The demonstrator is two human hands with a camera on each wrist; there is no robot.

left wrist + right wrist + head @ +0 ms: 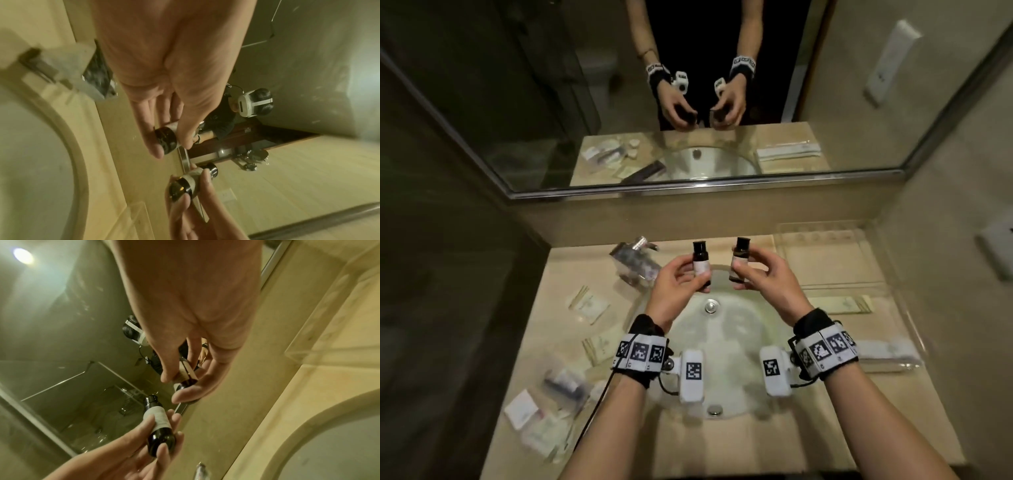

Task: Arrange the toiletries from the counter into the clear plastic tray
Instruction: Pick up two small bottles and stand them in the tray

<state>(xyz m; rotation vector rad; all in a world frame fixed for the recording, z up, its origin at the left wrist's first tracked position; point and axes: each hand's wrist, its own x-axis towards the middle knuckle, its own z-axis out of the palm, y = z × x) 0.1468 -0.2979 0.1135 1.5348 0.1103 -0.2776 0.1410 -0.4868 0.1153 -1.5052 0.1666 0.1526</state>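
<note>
My left hand grips a small dark bottle with a pale label upright above the sink. My right hand pinches a second small dark bottle beside it, a short gap apart. In the left wrist view my left hand wraps the first bottle, and the other bottle shows below. In the right wrist view my right hand pinches its bottle, with the left hand's bottle below. The clear plastic tray stands at the back right of the counter.
The sink basin lies under both hands. Sachets, a clear bag with a dark item and flat packets lie on the counter's left. A clear wrapped pack sits back left. A long white packet lies front right. A mirror backs the counter.
</note>
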